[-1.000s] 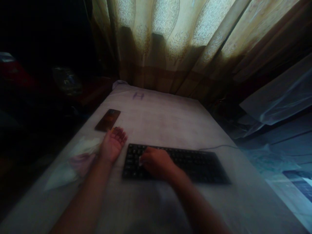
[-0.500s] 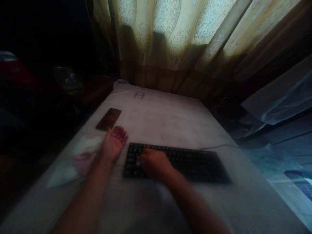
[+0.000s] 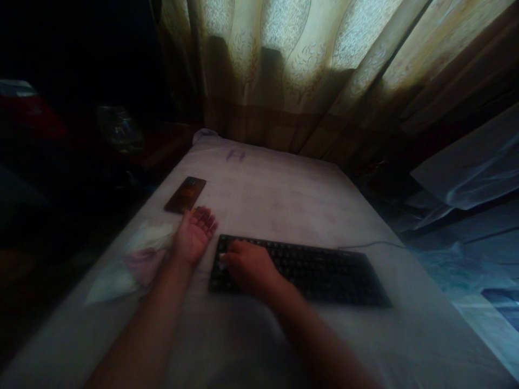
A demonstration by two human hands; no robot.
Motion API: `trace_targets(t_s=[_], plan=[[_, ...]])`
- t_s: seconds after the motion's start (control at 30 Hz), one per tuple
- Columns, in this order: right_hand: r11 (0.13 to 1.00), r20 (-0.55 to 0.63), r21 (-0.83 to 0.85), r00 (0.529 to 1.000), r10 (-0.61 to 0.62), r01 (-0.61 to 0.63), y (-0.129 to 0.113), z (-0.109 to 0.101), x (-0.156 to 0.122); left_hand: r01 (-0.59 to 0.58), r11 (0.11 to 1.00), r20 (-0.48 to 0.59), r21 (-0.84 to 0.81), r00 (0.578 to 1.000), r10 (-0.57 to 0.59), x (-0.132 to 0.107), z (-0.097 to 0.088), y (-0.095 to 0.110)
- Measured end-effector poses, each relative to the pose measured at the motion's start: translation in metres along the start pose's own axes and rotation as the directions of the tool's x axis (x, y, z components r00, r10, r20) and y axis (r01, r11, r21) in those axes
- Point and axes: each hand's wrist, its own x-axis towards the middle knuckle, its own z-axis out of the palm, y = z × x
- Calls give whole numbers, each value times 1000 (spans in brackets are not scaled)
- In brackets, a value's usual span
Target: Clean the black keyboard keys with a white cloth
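A black keyboard lies across the pale cloth-covered table. Over its left end, my right hand is closed on a small white piece, perhaps cloth or tissue; most of it is hidden by the fingers. My left hand rests palm up just left of the keyboard, fingers apart and holding nothing. Beyond its fingertips lies a dark reddish-brown smartphone, back side up. Beside my left forearm sits a crumpled white and pink bag or cloth, whose kind I cannot make out.
The keyboard's cable runs off to the right. A patterned curtain hangs behind the table. To the left, in the dark, there is a red object and a clear shiny container. Translucent sheeting hangs at the right.
My right hand has shifted slightly left over the keyboard with the white piece. My left hand keeps its palm-up pose. The whole view has moved a little.
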Motion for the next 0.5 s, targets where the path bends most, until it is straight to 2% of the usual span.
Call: trace_targets(t_s=[0.13,0.3,0.5], plan=[[1000,15,-8,1000,1,-1,2,-4,-6,-3,1000,5,-1,1000,3,0,1,0],[999,-52,-4,998,-45,45,-8,2,-2,-4,1000,6,1,1000,4,0,0,-1],[996,-18,-13,996,-88,88,-8,7,-5,0,1000,9,-5,1000,0,1,-1,0]])
